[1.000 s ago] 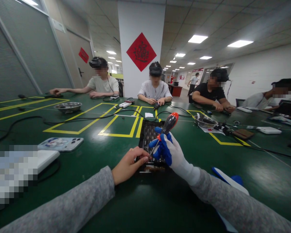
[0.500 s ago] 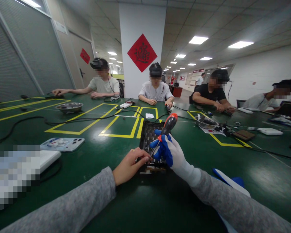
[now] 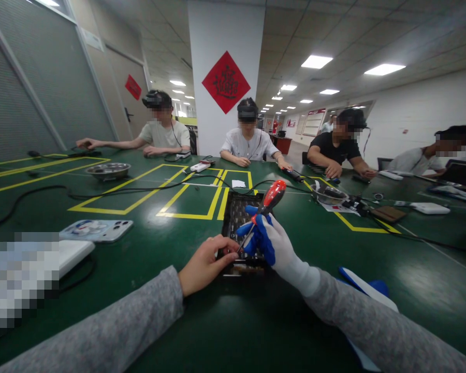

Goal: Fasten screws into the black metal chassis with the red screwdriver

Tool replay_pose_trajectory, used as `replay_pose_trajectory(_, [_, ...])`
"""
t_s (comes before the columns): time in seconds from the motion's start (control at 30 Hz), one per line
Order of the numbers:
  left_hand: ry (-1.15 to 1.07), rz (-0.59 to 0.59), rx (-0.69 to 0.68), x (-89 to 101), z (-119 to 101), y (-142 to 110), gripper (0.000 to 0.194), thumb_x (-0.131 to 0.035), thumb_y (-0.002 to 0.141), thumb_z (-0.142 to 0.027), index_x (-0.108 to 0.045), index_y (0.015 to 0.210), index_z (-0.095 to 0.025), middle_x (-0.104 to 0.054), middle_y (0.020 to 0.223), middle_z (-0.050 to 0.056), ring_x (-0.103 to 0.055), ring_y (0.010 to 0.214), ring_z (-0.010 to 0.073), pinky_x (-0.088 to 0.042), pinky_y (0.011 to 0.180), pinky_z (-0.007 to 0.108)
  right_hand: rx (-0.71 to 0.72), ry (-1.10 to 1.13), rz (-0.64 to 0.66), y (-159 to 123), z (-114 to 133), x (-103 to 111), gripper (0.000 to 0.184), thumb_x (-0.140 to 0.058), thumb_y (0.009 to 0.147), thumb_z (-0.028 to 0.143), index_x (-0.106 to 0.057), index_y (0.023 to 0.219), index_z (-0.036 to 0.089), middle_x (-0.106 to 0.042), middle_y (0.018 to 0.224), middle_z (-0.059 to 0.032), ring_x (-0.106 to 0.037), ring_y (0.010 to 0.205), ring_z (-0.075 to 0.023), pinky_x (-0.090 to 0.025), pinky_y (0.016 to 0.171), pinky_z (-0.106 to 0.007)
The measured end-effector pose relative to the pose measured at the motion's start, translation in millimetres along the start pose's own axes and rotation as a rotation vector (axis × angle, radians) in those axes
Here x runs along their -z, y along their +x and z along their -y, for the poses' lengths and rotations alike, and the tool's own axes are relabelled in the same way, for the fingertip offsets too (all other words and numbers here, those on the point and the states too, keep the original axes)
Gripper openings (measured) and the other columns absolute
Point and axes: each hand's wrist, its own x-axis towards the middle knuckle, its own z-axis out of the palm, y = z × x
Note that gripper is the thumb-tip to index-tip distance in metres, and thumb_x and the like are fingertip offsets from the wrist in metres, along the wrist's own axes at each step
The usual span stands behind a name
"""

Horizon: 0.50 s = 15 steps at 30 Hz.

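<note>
In front of me lies a black case [image 3: 237,207] with rows of small metal pieces in it, too small to name. My right hand [image 3: 275,243], in a white and blue glove, is closed on a screwdriver [image 3: 272,197] with a red and black handle. Its shaft slants down to the left, toward the tip of my left thumb. My bare left hand [image 3: 205,264] is closed at the case's near left side, with thumb and fingers pinched around the screwdriver's lower end. Whether a small part is also between those fingers is hidden.
A phone [image 3: 97,230] and a pale box-like object [image 3: 75,256] lie to my left. Metal bowls [image 3: 108,171] stand farther off on both sides. A loose blue and white glove [image 3: 368,290] rests by my right forearm. Black cables [image 3: 155,190] cross the table; several people sit opposite.
The screwdriver's handle has turned, showing more red now. Both my hands keep their places. Across the table, a person's hand with a dark object has shifted right.
</note>
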Motion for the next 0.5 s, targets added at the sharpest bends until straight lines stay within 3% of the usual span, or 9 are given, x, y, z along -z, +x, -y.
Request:
replay_pose_trajectory(0.3, [-0.028,0.000,0.022,0.7,-3.1,1.5,0.016,-0.059,0.081,-0.033,-0.063,0.086,-0.018,-0.060,0.081,0.001,-0.053,0.075,0.0144,-0.041,0.074,0.028,0.033,-0.007,-0.015,1.0,-0.6,-1.9,0.031,-0.059,0.080,0.039,-0.056,0.103,0.019,-0.063,0.084,-0.0024,-0.060,0.070,-0.0118,-0.051,0.059,-0.022])
replay_pose_trajectory(0.5, [0.017,0.016,-0.017,3.0,-4.6,2.0,0.016,-0.052,0.085,-0.030,-0.062,0.086,-0.018,-0.061,0.084,0.002,-0.053,0.079,0.0155,-0.039,0.077,0.029,-0.014,0.045,0.065,-0.3,-0.6,0.1,0.040,-0.049,0.085,0.044,-0.052,0.115,0.017,-0.064,0.075,-0.0026,-0.060,0.057,-0.0117,-0.051,0.051,-0.023])
